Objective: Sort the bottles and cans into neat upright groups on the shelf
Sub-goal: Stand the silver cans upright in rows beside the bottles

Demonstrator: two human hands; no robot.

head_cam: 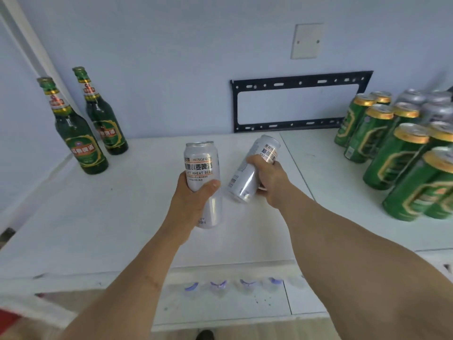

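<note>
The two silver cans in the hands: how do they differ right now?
The left-hand can stands upright with its label facing the camera; the right-hand can tilts, top leaning away to the right. The left hand grips low on its can; the right hand grips mid-body. Both are silver wheat-beer cans.

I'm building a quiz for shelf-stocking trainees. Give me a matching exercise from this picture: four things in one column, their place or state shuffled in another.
Things:
1. green bottles
2. green cans
3. silver can in the left hand
4. silver can in the right hand

Place or state:
A. held tilted
B. upright, shelf's left end
C. held upright
D. grouped at the shelf's right end

Pairs: 1-B, 2-D, 3-C, 4-A
</note>
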